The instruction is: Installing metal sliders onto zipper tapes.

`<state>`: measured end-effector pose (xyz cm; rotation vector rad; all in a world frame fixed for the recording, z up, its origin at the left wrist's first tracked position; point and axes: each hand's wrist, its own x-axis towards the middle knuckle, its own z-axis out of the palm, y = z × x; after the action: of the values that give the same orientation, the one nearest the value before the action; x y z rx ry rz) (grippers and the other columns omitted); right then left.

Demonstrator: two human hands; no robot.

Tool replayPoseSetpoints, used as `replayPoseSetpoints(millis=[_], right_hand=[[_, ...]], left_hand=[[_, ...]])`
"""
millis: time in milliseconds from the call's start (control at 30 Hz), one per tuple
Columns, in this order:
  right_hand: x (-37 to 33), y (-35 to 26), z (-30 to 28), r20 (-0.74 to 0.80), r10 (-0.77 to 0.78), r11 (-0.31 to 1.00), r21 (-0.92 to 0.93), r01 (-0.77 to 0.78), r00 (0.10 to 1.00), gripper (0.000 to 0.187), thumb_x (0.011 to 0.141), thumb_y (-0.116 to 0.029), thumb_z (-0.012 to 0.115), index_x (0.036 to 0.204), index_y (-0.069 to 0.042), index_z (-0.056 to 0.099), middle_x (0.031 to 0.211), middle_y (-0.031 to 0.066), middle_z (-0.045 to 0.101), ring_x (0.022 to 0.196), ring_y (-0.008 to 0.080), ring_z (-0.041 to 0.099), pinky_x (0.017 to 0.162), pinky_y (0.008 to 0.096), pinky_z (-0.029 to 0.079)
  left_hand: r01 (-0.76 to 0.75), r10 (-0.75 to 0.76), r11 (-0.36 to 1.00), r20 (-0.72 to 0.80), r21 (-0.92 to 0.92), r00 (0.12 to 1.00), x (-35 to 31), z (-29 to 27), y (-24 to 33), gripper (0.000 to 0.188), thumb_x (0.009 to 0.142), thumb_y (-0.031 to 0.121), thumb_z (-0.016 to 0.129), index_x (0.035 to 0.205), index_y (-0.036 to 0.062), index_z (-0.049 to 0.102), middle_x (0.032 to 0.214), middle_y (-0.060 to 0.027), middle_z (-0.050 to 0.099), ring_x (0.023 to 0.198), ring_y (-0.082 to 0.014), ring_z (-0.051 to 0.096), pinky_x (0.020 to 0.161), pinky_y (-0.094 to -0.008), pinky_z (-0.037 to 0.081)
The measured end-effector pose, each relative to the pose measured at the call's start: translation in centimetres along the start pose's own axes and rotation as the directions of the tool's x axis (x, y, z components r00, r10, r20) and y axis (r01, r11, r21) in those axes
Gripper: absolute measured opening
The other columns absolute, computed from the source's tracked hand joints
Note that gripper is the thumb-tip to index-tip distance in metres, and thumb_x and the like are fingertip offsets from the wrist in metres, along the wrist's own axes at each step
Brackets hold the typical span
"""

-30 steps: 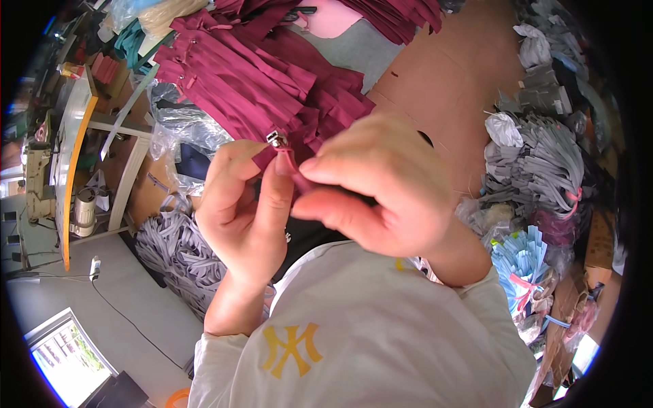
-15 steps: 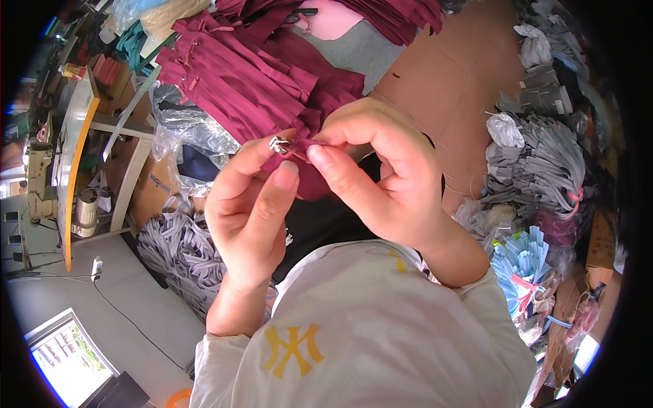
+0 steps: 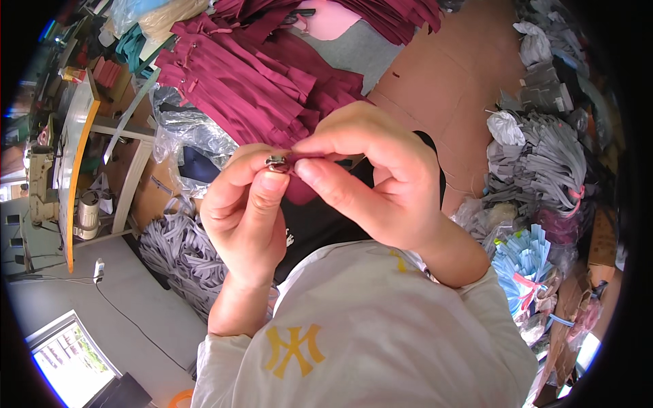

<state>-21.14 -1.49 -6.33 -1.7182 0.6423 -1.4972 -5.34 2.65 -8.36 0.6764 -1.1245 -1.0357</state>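
Note:
My left hand [image 3: 243, 214] pinches a small silver zipper slider [image 3: 276, 163] between thumb and forefinger. Close beside it, my right hand [image 3: 384, 177] grips the end of a maroon zipper tape [image 3: 311, 156] between its thumb and fingers. The tape meets the slider in the narrow gap between both hands; whether it runs inside the slider is too small to tell. Part of the maroon tape hangs below my fingers. Just beyond my hands lies a layered bundle of maroon zipper strips [image 3: 245, 78], several with small metal pieces near their far left ends.
More maroon strips [image 3: 401, 17] and a pink sheet [image 3: 331, 20] lie farther off. Clear plastic [image 3: 183, 119] and grey strips [image 3: 180, 255] are at the left, near a wood-edged table [image 3: 81, 156]. Grey bundles [image 3: 537, 156] and a light-blue bundle [image 3: 520, 262] line the right side.
My left thumb has risen and closed against the forefinger over the slider. My right fingertips have shifted slightly left and down, and the tape between the hands now lies flatter.

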Motion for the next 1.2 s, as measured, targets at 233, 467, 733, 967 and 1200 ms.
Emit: replayPoseSetpoints(millis=[233, 467, 733, 967, 1200], right_hand=[[0.3, -0.7, -0.6, 0.117, 0.018, 1.0, 0.006, -0.019, 0.993, 0.007, 0.086, 0.002, 0.065, 0.091, 0.003, 0.061, 0.089, 0.0104, 0.062, 0.076, 0.0155, 0.059, 0.067, 0.0267, 0.047], [1.1, -1.4, -1.6, 0.245, 0.043, 0.997, -0.069, -0.026, 0.969, 0.007, 0.083, 0.003, 0.065, 0.087, 0.001, 0.06, 0.081, 0.0088, 0.061, 0.072, 0.0178, 0.059, 0.065, 0.0287, 0.046], [1.4, -2.0, -2.1, 0.282, 0.046, 0.977, -0.214, 0.016, 0.958, 0.009, 0.08, 0.004, 0.065, 0.085, -0.001, 0.06, 0.079, 0.0074, 0.061, 0.07, 0.0172, 0.058, 0.062, 0.0287, 0.045], [1.4, -2.3, -2.2, 0.276, 0.054, 0.97, -0.244, 0.016, 0.96, 0.011, 0.078, 0.005, 0.065, 0.085, -0.001, 0.06, 0.079, 0.0076, 0.062, 0.069, 0.0185, 0.059, 0.061, 0.0292, 0.046], [1.4, -2.5, -2.3, 0.281, 0.054, 0.964, -0.265, 0.023, 0.958, 0.011, 0.078, 0.006, 0.066, 0.086, 0.0, 0.061, 0.08, 0.0079, 0.062, 0.072, 0.0176, 0.06, 0.064, 0.0285, 0.047]], left_hand=[[-0.094, 0.097, 0.983, -0.013, 0.16, 0.995, 0.3, 0.1, 0.2, 0.016, 0.094, 0.005, 0.06, 0.105, -0.0056, 0.063, 0.098, -0.0123, 0.063, 0.088, -0.0167, 0.057, 0.081, -0.0273, 0.045], [-0.193, 0.144, 0.896, 0.151, 0.401, 0.978, 0.5, -0.5, 0.7, 0.022, 0.099, 0.014, 0.053, 0.102, -0.0073, 0.058, 0.098, -0.0127, 0.058, 0.087, -0.0167, 0.053, 0.082, -0.0277, 0.042], [-0.25, 0.192, 0.863, 0.173, 0.439, 0.966, 1.2, -0.1, 1.0, 0.01, 0.092, 0.002, 0.06, 0.099, -0.0051, 0.06, 0.09, -0.0121, 0.061, 0.078, -0.0172, 0.058, 0.071, -0.0274, 0.048], [-0.284, 0.236, 0.887, 0.171, 0.364, 0.957, 0.7, -0.1, 0.6, 0.022, 0.091, 0.001, 0.062, 0.112, -0.0024, 0.058, 0.097, -0.0141, 0.059, 0.086, -0.0184, 0.056, 0.078, -0.0262, 0.045], [-0.292, 0.231, 0.864, 0.193, 0.409, 0.954, 0.5, -0.5, 0.7, 0.017, 0.094, 0.004, 0.059, 0.111, -0.0004, 0.057, 0.102, -0.0144, 0.057, 0.088, -0.0187, 0.055, 0.078, -0.029, 0.047]])
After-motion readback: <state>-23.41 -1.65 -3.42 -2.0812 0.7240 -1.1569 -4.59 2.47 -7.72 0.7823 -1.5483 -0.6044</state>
